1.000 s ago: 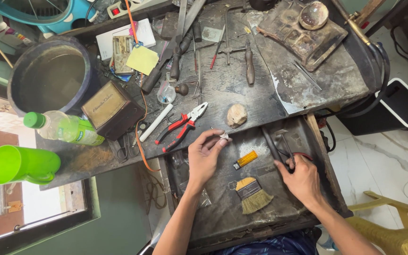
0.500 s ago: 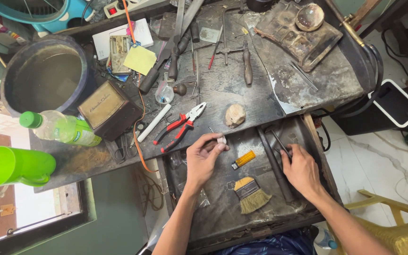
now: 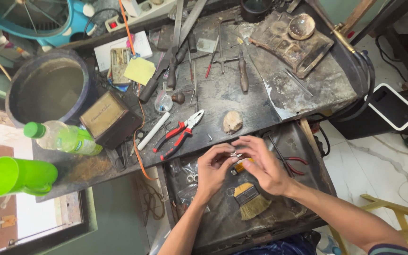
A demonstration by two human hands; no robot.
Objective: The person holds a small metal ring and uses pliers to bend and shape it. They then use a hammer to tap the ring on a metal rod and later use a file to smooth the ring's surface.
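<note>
The small metal piece (image 3: pixel 235 155) is now pinched between the fingertips of both my hands, just above the brush (image 3: pixel 251 200). My right hand (image 3: pixel 265 166) has left the pliers (image 3: pixel 293 161) right of the brush and joined my left hand (image 3: pixel 212 170), so I judge fine fitting work begins.

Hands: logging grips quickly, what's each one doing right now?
Left hand: shut on small metal piece, pinched at fingertips.
Right hand: fingers meet the same piece; grip cannot be told.

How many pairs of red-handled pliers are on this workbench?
2: one pair of red-handled pliers lies on the benchtop left of the hands; a second pair sits in the drawer by the right hand. Clutter may hide others.
</note>
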